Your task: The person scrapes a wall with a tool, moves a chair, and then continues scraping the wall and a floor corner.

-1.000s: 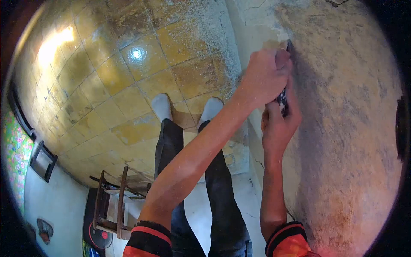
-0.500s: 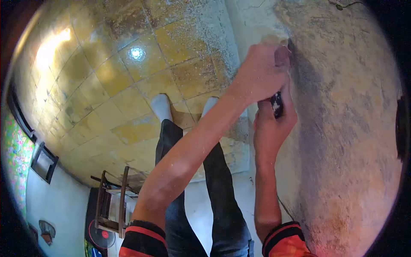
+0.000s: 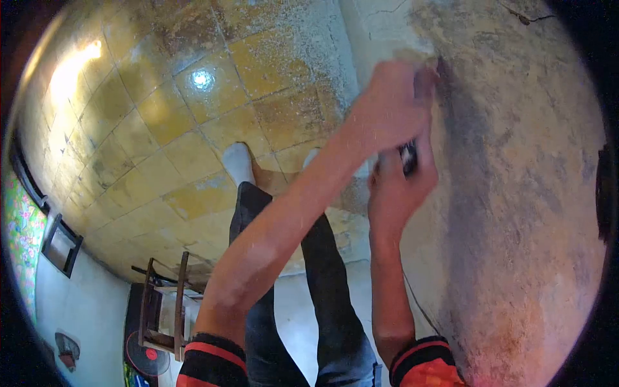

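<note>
My right hand [image 3: 403, 190] is closed around a black-handled tool [image 3: 409, 158] with whitish patches. Only a short piece of the handle shows between my two hands. My left hand [image 3: 394, 106] reaches across from the left and is closed just above, around the tool's front part. Its fingers hide the working end, so I cannot make out the tool's kind. Both hands are up against the worn, stained wall [image 3: 516, 168], near a dark spot in its surface. Some motion blur lies over the fingers.
Yellow floor tiles [image 3: 174, 155] spread out on the left, with pale crumbs [image 3: 303, 39] along the wall's base. My feet in light socks [image 3: 238, 162] stand on the tiles. A dark wooden frame [image 3: 164, 309] and a round fan [image 3: 148, 353] are at lower left. A thin cable [image 3: 419, 303] runs along the wall.
Both hands have shifted slightly left, the right one a little more, with the tool still held. The whole view has shifted a little as well.
</note>
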The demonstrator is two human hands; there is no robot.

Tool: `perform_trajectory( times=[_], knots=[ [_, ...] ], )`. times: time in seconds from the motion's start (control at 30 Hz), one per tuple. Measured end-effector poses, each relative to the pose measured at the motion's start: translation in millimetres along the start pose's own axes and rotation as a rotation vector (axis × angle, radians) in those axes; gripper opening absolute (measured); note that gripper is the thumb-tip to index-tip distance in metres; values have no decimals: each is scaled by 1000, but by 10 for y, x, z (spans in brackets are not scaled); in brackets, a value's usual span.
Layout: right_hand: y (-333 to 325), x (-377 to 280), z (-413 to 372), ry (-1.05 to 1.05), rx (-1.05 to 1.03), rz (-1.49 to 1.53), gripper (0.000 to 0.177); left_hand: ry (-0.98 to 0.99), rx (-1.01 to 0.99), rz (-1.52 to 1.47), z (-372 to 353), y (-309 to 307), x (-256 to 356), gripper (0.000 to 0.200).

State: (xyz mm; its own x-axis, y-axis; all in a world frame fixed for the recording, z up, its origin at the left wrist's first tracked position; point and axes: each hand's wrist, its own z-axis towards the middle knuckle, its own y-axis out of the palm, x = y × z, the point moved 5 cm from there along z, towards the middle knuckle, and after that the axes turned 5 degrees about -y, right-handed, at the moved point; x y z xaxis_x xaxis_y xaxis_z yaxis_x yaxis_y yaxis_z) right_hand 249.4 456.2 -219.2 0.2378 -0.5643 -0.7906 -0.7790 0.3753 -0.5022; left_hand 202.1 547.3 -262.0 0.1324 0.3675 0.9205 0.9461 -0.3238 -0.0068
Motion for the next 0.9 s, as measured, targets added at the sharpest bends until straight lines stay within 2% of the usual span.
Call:
perform_trajectory(
  times=[0.13,0.23,0.33,0.43,0.53,0.63,0.73,0.8,0.9],
  knots=[
    [40,179,26,27,-25,31,54,-31,-16,83,100,-30,-80,26],
    [44,217,-43,-7,35,39,55,26,-32,-19,88,-41,-78,15],
    [-116,273,-27,-40,52,16,55,112,-2,-47,-106,56,27,28],
    [-1,356,42,-44,30,57,53,11,-52,83,85,-27,-85,29],
    [-96,291,-60,-37,69,-37,53,79,-73,100,27,22,-51,26],
    [-124,247,2,-63,44,-22,52,221,70,-89,-80,35,76,21],
    [-3,227,45,33,16,106,52,104,-1,95,116,-54,-17,19],
    [48,195,-10,57,52,140,53,86,-26,52,24,-56,3,17],
    [-124,130,-54,-49,106,34,55,153,-9,34,-8,35,89,20]
  ],
)
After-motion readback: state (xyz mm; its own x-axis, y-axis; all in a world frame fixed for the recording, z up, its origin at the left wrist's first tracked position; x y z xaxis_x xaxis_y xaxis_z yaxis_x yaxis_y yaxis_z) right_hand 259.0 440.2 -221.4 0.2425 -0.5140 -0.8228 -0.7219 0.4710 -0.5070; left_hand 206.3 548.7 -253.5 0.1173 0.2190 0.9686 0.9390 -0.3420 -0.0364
